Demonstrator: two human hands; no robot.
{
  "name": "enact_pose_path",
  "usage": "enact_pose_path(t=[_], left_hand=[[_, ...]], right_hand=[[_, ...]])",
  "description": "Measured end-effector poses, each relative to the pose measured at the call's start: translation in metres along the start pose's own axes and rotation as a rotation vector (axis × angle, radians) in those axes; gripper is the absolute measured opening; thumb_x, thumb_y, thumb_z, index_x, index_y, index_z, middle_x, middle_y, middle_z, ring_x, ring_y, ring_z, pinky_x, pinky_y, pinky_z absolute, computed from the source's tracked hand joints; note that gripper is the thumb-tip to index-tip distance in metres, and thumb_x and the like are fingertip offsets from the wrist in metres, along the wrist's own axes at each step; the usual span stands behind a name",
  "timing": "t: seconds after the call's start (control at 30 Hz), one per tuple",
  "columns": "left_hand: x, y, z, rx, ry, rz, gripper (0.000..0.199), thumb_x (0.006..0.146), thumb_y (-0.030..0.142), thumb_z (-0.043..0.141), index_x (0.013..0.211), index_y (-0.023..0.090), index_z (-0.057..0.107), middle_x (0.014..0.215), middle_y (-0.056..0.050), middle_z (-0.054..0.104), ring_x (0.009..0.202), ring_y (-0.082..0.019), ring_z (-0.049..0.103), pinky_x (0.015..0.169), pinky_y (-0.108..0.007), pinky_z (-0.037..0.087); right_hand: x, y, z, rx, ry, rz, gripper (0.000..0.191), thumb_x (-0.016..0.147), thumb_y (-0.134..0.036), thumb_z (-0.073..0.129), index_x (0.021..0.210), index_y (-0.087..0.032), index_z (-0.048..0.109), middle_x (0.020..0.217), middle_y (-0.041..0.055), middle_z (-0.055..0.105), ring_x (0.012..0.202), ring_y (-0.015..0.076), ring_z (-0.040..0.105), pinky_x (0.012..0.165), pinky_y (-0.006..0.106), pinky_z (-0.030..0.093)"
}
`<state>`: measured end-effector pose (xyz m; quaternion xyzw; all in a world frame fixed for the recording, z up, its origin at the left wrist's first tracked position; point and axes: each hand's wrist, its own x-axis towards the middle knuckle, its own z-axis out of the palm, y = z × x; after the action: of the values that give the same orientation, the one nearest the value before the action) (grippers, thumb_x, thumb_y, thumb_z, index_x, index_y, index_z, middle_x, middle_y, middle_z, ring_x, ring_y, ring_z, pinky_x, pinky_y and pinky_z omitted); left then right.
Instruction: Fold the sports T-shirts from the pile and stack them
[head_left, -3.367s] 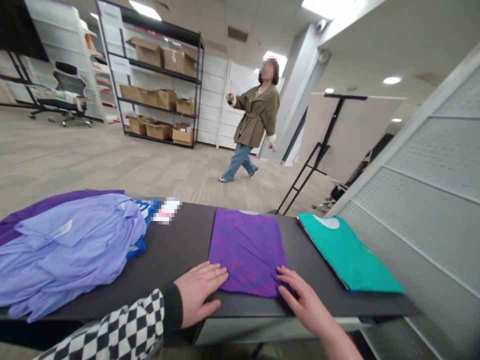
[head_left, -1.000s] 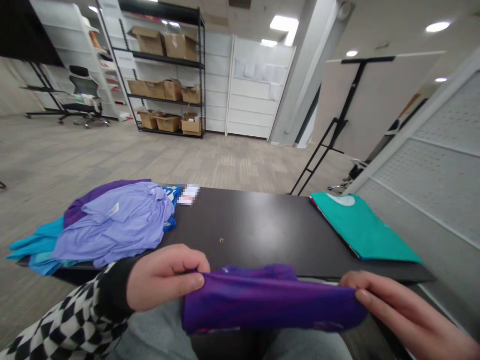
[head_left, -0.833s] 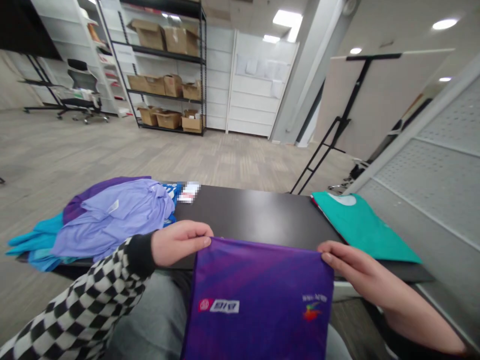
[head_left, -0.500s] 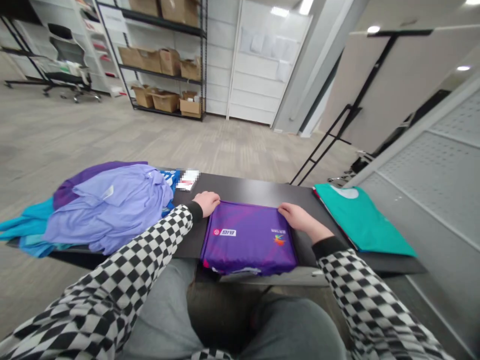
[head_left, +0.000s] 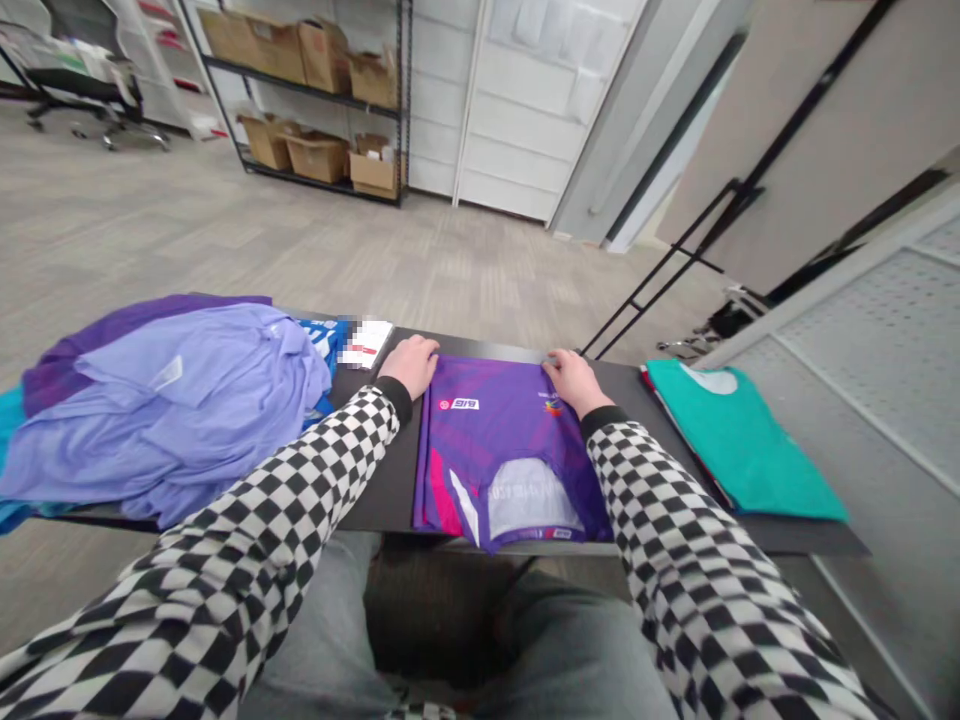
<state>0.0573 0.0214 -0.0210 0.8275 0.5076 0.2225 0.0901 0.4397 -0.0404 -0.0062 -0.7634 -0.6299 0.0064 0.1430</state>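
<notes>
A folded purple jersey lies on the black table in front of me, its neckline with a grey-white inside facing my lap. Pink and white panels show at its left side, and small logos sit near the far edge. At the jersey's far left corner, my left hand is closed with its fingertips on the fabric edge. My right hand pinches the far edge toward the right corner, its wrist over the right side of the cloth. The exact grip of both sets of fingertips is partly hidden.
Left on the table is a loose heap of lavender, purple and blue clothes. Beside it is a white and red packet. A folded teal shirt tops a stack at the right, near a grey panel.
Both hands have moved the jersey's near edge away from me, and it now lies flat with its neckline exposed toward my lap. The camera view has tilted downward.
</notes>
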Motion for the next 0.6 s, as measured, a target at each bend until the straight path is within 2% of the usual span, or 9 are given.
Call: enact_pose_path(t=[0.1,0.17,0.23,0.27,0.37,0.4,0.43,0.5,0.6], left_hand=[[-0.007,-0.001,0.002,0.01,0.067,0.09,0.037,0.109,0.026,0.051,0.132,0.02,0.08,0.134,-0.014,0.074,0.125,-0.032,0.067,0.113,-0.047,0.055],[-0.01,-0.004,0.005,0.006,0.064,0.168,0.035,0.106,0.027,0.054,0.127,0.021,0.081,0.133,-0.012,0.076,0.126,-0.032,0.065,0.115,-0.047,0.053],[-0.01,-0.009,0.009,-0.006,0.038,0.228,0.032,0.103,0.028,0.058,0.123,0.021,0.082,0.131,-0.009,0.077,0.126,-0.029,0.064,0.118,-0.046,0.052],[-0.009,-0.012,0.011,-0.014,0.031,0.244,0.032,0.101,0.029,0.059,0.121,0.02,0.082,0.13,-0.008,0.077,0.125,-0.027,0.063,0.12,-0.045,0.051],[-0.003,-0.017,0.016,-0.042,0.042,0.263,0.032,0.098,0.031,0.06,0.116,0.015,0.08,0.123,-0.007,0.078,0.118,-0.023,0.063,0.121,-0.046,0.05],[-0.002,-0.018,0.016,-0.049,0.05,0.268,0.032,0.097,0.032,0.059,0.114,0.014,0.08,0.12,-0.007,0.078,0.117,-0.023,0.064,0.122,-0.046,0.049],[-0.002,-0.018,0.015,-0.053,0.058,0.274,0.033,0.097,0.034,0.058,0.113,0.015,0.079,0.118,-0.006,0.078,0.117,-0.023,0.065,0.122,-0.047,0.049],[-0.004,-0.016,0.012,-0.06,0.092,0.273,0.034,0.097,0.037,0.056,0.112,0.017,0.079,0.117,-0.005,0.078,0.12,-0.025,0.067,0.124,-0.047,0.049],[-0.013,-0.011,0.006,-0.065,0.163,0.245,0.037,0.093,0.04,0.054,0.112,0.019,0.079,0.118,-0.006,0.079,0.122,-0.028,0.07,0.123,-0.048,0.05]], right_hand=[[-0.025,-0.007,-0.01,0.141,0.145,0.062,0.045,0.111,-0.038,0.058,0.145,-0.015,0.073,0.14,0.0208,0.075,0.13,0.0356,0.069,0.118,0.052,0.053],[-0.076,-0.007,-0.027,0.282,0.26,0.008,0.046,0.11,-0.042,0.058,0.145,-0.016,0.072,0.14,0.0201,0.075,0.132,0.0347,0.068,0.121,0.053,0.051],[-0.151,-0.003,-0.048,0.46,0.247,-0.045,0.045,0.11,-0.05,0.061,0.141,-0.021,0.074,0.135,0.0154,0.078,0.125,0.0312,0.072,0.117,0.048,0.055],[-0.193,0.001,-0.057,0.558,0.133,-0.047,0.043,0.111,-0.053,0.063,0.138,-0.023,0.076,0.13,0.0122,0.08,0.117,0.0285,0.074,0.111,0.044,0.058],[-0.316,0.024,-0.072,0.864,-0.386,0.05,0.045,0.108,-0.061,0.067,0.126,-0.021,0.078,0.097,0.0069,0.081,0.088,0.0231,0.076,0.087,0.037,0.062],[-0.349,0.037,-0.071,0.891,-0.5,0.119,0.047,0.107,-0.063,0.067,0.12,-0.02,0.078,0.091,0.0059,0.08,0.083,0.0222,0.075,0.083,0.036,0.061],[-0.377,0.054,-0.068,0.865,-0.537,0.205,0.046,0.106,-0.063,0.066,0.114,-0.019,0.078,0.088,0.0055,0.079,0.08,0.0217,0.073,0.08,0.035,0.06],[-0.412,0.093,-0.056,0.667,-0.414,0.406,0.043,0.105,-0.06,0.064,0.105,-0.019,0.076,0.086,0.006,0.077,0.079,0.0227,0.072,0.079,0.036,0.059],[-0.423,0.149,-0.033,0.313,-0.051,0.666,0.037,0.099,-0.046,0.064,0.117,-0.015,0.075,0.11,0.0159,0.081,0.101,0.0297,0.076,0.096,0.043,0.061]])
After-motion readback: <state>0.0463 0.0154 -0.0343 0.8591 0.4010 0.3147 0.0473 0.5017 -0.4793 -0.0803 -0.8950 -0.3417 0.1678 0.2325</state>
